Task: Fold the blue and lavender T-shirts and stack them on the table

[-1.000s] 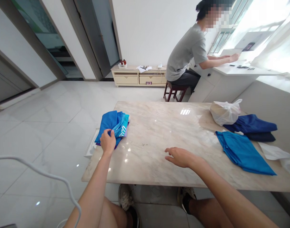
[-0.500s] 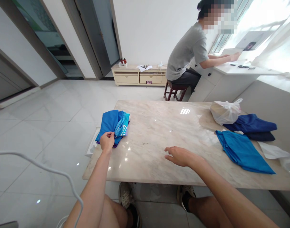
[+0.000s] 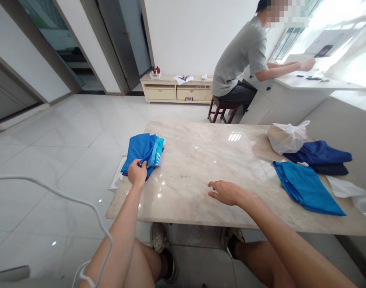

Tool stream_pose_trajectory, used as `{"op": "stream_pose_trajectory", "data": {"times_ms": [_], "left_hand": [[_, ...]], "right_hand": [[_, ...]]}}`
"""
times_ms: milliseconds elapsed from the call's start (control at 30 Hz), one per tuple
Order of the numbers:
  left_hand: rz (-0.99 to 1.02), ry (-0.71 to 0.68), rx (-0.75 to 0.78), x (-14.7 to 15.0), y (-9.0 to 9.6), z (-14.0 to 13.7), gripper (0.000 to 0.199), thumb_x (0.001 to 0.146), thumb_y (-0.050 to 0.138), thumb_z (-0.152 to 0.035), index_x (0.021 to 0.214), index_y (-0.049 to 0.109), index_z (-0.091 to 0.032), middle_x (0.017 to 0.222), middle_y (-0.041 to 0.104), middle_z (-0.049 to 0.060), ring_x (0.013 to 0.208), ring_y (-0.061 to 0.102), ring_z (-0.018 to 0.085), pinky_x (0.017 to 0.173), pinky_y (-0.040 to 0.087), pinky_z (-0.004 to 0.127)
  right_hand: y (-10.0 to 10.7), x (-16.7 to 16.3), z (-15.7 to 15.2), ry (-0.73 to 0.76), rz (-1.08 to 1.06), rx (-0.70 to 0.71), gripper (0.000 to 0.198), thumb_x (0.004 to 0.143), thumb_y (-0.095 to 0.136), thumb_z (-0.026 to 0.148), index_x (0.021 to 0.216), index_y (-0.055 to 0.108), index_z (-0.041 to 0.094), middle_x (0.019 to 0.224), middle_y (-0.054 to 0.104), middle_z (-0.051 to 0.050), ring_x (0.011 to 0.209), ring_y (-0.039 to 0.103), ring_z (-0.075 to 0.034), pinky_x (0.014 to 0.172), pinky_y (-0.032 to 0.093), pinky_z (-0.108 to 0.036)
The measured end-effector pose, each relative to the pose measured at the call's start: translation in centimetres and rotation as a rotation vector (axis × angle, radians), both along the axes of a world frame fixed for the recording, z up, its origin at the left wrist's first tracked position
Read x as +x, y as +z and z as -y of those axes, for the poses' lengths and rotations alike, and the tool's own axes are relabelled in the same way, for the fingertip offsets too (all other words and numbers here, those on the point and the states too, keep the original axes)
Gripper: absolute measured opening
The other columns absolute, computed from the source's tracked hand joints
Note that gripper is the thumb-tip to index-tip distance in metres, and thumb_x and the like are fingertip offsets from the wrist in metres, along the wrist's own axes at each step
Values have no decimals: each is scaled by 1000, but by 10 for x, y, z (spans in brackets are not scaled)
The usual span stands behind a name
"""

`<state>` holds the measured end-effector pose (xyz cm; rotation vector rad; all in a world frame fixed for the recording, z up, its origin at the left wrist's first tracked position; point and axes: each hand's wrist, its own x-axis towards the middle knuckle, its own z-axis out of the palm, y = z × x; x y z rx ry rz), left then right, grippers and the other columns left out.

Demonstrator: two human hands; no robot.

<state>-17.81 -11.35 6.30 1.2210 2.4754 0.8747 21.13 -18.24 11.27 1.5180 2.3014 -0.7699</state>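
A pile of folded blue cloth [image 3: 140, 145] lies at the left end of the marble-topped table [image 3: 189, 160], with lighter blue and white-printed layers on its right side and purple showing below. My left hand [image 3: 137, 173] is closed on the near edge of the pile, thumb and fingers pinching the cloth. My right hand [image 3: 224, 193] hovers over or rests on the middle of the table, fingers stretched and slightly bent, holding nothing. Farther right lies a bright blue folded cloth [image 3: 309, 189], apart from both hands.
A knotted white plastic bag [image 3: 287, 138] and dark blue cloth [image 3: 321, 156] sit at the table's right end, near clear plastic [image 3: 347, 188]. A white cable [image 3: 102, 224] loops at left. Beyond the table, a person in a grey shirt [image 3: 241, 60] sits on a stool [image 3: 223, 109].
My left hand has shifted slightly on the pile, and the light blue top layer is folded over more. My right hand stays about the same. The view has tilted down a little.
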Motion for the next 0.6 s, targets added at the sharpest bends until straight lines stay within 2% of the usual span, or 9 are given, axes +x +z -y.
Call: {"op": "stream_pose_trajectory", "data": {"times_ms": [167, 233, 333, 400, 467, 533, 600], "left_hand": [[-172, -13, 153, 3, 13, 4, 15, 100, 68, -34, 104, 76, -22, 121, 74, 15, 118, 66, 37, 99, 50, 47], [-151, -6, 238, 5, 24, 4, 14, 102, 65, -33, 105, 74, -22, 121, 75, 14, 117, 67, 35, 101, 50, 46], [-17, -39, 352, 19, 46, 10, 12, 104, 60, -32, 105, 68, -22, 105, 75, 9, 101, 70, 29, 95, 50, 38], [124, -201, 410, 41, 59, 21, 11, 102, 63, -33, 99, 65, -23, 89, 71, 4, 88, 67, 24, 86, 50, 33], [358, -519, 420, 68, 69, 38, 19, 99, 69, -41, 94, 62, -23, 78, 64, 0, 76, 62, 19, 75, 48, 29], [646, -811, 330, 96, 74, 55, 31, 97, 73, -52, 92, 61, -23, 72, 60, -3, 68, 57, 16, 66, 45, 26], [853, -941, 267, 116, 75, 67, 40, 95, 75, -59, 92, 59, -23, 70, 56, -4, 64, 53, 13, 62, 42, 24]], "right_hand": [[4, 0, -1, 16, -6, -7, 52, 107, 52, 45, 146, 70, 16, 138, 76, -21, 125, 73, -35, 107, 55, -44], [7, -1, -1, 28, -3, -4, 51, 106, 52, 42, 145, 71, 16, 139, 76, -21, 125, 74, -35, 106, 56, -44], [9, -5, -2, 17, -10, 41, 51, 107, 50, 41, 147, 70, 15, 140, 75, -21, 127, 73, -35, 110, 55, -46], [8, -9, -4, -15, -33, 138, 54, 108, 49, 41, 154, 63, 15, 149, 69, -23, 137, 67, -37, 116, 51, -50], [8, -13, -7, -61, -103, 291, 64, 108, 52, 43, 165, 50, 15, 160, 59, -24, 147, 58, -39, 122, 46, -54], [11, -17, -11, -96, -217, 446, 78, 103, 62, 44, 173, 37, 18, 169, 49, -22, 154, 49, -39, 125, 42, -55], [18, -21, -14, -87, -309, 525, 80, 97, 70, 39, 170, 42, 21, 169, 49, -19, 154, 48, -37, 125, 41, -52]]}}
